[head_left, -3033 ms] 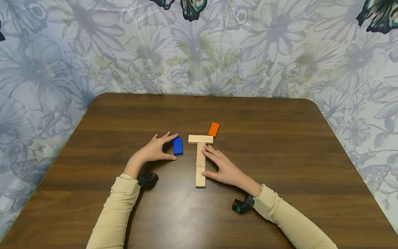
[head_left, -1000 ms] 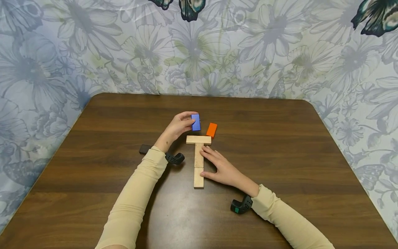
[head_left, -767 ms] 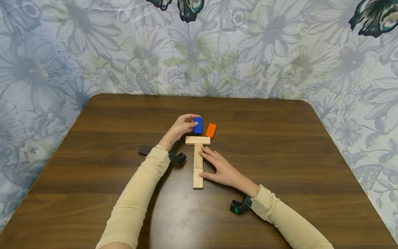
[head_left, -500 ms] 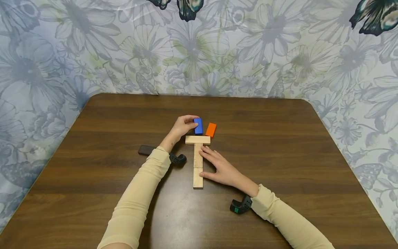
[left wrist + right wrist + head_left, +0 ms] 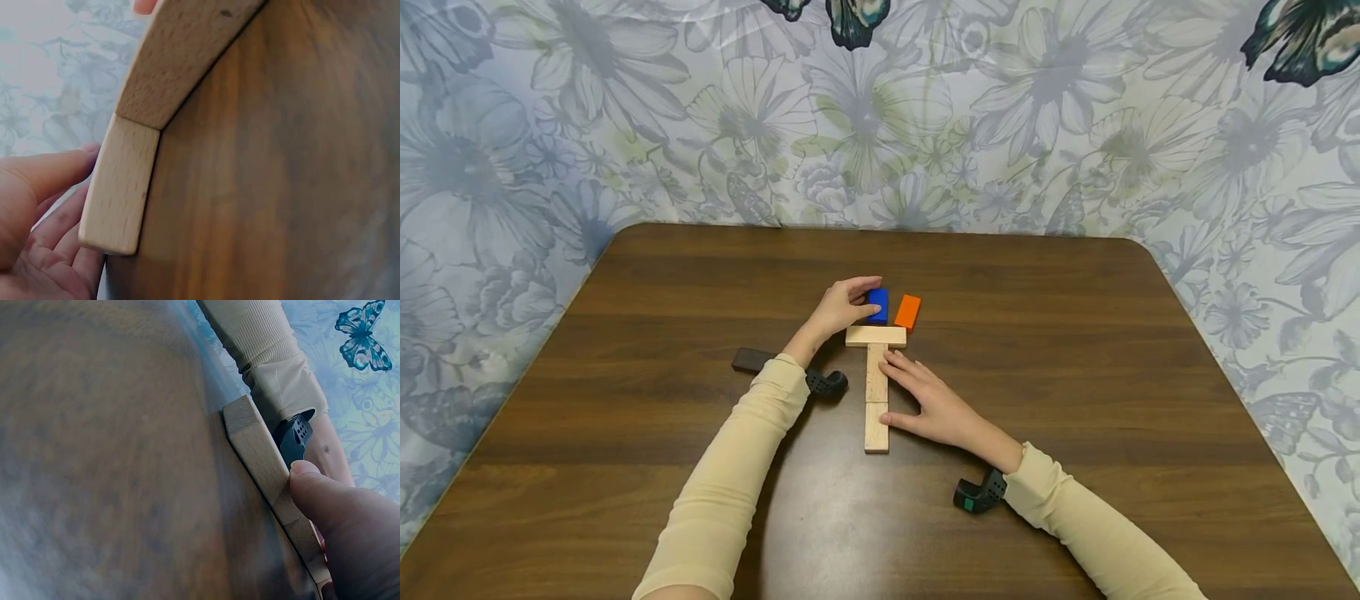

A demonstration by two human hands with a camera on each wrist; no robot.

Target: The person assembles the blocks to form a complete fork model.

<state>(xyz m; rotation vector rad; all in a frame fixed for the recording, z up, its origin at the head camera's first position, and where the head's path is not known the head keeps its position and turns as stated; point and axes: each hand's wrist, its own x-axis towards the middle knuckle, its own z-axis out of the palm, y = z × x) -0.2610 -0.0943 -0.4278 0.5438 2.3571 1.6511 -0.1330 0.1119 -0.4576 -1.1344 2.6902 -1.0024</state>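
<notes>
My left hand (image 5: 842,305) is at a blue block (image 5: 880,307) behind the wooden crosspiece, its thumb over the block's left side. Its fingers stretch past the block's far end and look loosened. The left wrist view shows thumb and fingers extended beside pale wood, with the blue block out of sight. Just right of the blue block lies a tilted orange block (image 5: 907,312). Pale wooden blocks form a T: a crosspiece (image 5: 876,337) over a stem (image 5: 877,375) of two. My right hand (image 5: 936,408) touches the stem's right side with straight, spread fingertips.
The brown table (image 5: 1075,350) has rounded far corners, with a floral wall covering (image 5: 880,125) behind it. A dark rectangular piece (image 5: 751,360) shows beside the left wrist; whether it lies on the table is unclear. Dark wrist devices sit on both arms.
My left hand has carried the blue block from left of the T to behind its crosspiece, beside the orange block. Its fingers have since loosened. The right hand has stayed at the stem.
</notes>
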